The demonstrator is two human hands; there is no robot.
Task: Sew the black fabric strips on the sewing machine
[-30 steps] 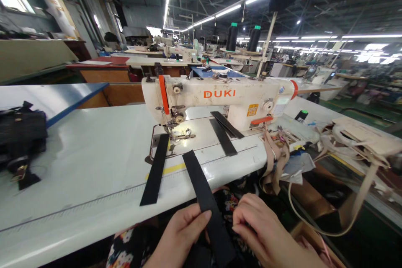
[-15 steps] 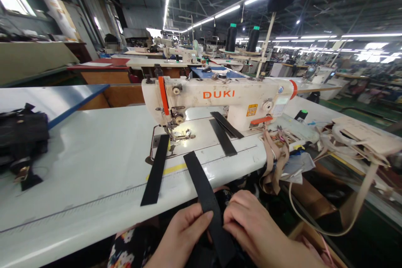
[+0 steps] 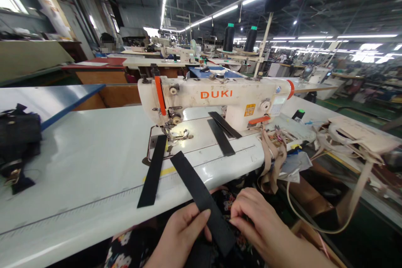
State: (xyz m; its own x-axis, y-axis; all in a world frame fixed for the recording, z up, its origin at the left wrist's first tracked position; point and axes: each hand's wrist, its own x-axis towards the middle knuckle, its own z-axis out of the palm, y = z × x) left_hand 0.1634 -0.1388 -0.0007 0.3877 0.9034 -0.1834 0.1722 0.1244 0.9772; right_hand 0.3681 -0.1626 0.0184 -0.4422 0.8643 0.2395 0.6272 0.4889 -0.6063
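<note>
While I watch from far off, the pale desk worries me first: it looks slick, so a light nudge could send a loose piece sliding. On it stands the sewing machine, its working end lit. To the right, beige straps dangle past the front edge, where they could catch on anything brushing by. The black strip slants across that edge, far end over the desk, near end down by the flowered clothing; gripped at one place only, it could pivot or slip down. A second strip lies just left of it, top end by the machine's working end, and a sweep of the held one would likely shove it askew. Two more strips overlap near the machine's body, probably safer there. My left hand grips the black strip between thumb and fingers. My right hand is curled just beside its edge; whether it pinches anything I cannot tell, and a blind tug could twist the strip.
</note>
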